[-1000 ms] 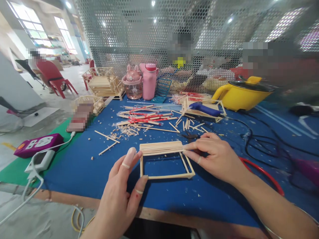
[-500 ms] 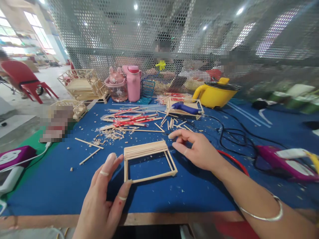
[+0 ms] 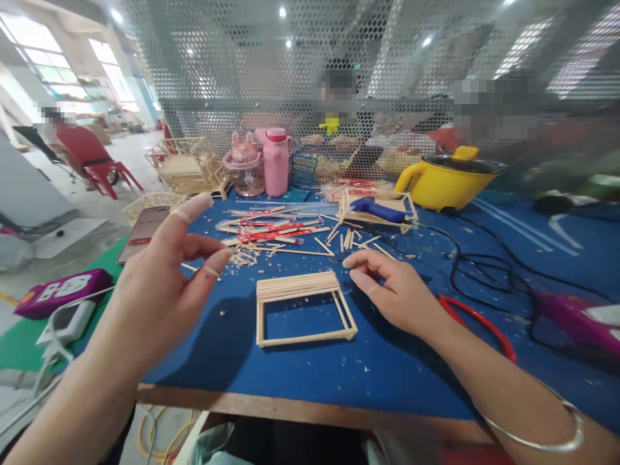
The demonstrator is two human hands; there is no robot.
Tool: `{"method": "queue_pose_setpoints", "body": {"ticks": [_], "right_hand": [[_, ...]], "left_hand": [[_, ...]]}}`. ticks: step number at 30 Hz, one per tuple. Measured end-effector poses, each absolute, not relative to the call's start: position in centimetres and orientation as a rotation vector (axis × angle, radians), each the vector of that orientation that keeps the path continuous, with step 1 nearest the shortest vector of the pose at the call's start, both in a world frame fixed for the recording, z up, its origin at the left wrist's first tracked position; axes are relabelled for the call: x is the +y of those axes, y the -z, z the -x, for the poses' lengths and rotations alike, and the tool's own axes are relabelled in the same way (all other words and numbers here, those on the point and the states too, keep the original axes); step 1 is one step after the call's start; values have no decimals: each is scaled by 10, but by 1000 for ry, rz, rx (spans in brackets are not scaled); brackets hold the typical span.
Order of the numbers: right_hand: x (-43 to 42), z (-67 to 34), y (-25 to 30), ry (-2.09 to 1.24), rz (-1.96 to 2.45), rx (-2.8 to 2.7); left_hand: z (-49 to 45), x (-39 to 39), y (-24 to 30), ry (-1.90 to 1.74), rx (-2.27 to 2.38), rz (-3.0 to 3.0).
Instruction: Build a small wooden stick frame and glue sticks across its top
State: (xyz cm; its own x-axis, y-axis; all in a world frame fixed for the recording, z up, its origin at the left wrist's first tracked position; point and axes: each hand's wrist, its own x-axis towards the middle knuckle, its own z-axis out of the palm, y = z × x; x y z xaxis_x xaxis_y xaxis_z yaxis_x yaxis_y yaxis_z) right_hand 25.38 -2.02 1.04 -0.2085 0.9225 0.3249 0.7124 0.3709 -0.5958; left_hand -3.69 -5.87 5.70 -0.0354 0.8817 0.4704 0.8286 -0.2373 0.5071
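A rectangular frame of thin wooden sticks (image 3: 303, 309) lies flat on the blue table cover (image 3: 310, 368), its far side filled with several sticks laid side by side. My left hand (image 3: 165, 265) is raised above the table to the left of the frame, fingers spread, holding nothing. My right hand (image 3: 392, 290) rests on the cover just right of the frame, fingers loosely extended and apart, its fingertips close to the frame's far right corner and nothing in it.
Loose sticks and chips (image 3: 271, 236) litter the table behind the frame. Farther back stand a blue glue gun (image 3: 380, 210), a yellow pot (image 3: 448, 181), pink bottles (image 3: 276, 160) and stick models (image 3: 186, 168). Black cables (image 3: 484, 265) and a red ring (image 3: 477, 320) lie right. A phone (image 3: 143, 229) and power strip (image 3: 62, 290) lie left.
My left hand has let go of the frame's left side and lifted up and to the left. My right hand stays beside the frame's right end.
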Motion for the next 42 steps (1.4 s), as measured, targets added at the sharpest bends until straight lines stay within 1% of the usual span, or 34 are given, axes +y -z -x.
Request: {"method": "queue_pose_setpoints", "body": {"ticks": [4, 7, 9, 12, 15, 18, 25, 31, 37, 39, 42], "right_hand": [[-23, -251, -9, -524, 1403, -2005], [-27, -246, -10, -502, 1334, -2010], [-29, -244, -10, -427, 1270, -2010], [-30, -243, -10, -341, 1233, -1950], [-28, -247, -11, -318, 1277, -1865], [-26, -251, -12, -338, 1339, -1827], [-21, -250, -5, -599, 1505, -1973], [-21, -249, -4, -551, 1499, -2070], [-24, -245, -4, -568, 1423, -2127], [-24, -245, -2, -561, 1419, -2123], [-23, -247, -1, -541, 1464, -2076]], "left_hand": [[39, -62, -33, -949, 1771, -2083], [29, -66, -15, -920, 1735, -2120], [17, -64, -13, -939, 1704, -2249], [-1, -53, -18, -856, 1495, -2549], [-14, -43, -18, -709, 1301, -2736], [-18, -39, -9, -650, 1261, -2796], [-19, -37, 1, -736, 1260, -2867], [-18, -37, 0, -640, 1312, -2999], [-18, -35, 3, -632, 1265, -3066], [-19, -34, 2, -646, 1242, -3051], [-18, -37, -6, -761, 1220, -2926]]}}
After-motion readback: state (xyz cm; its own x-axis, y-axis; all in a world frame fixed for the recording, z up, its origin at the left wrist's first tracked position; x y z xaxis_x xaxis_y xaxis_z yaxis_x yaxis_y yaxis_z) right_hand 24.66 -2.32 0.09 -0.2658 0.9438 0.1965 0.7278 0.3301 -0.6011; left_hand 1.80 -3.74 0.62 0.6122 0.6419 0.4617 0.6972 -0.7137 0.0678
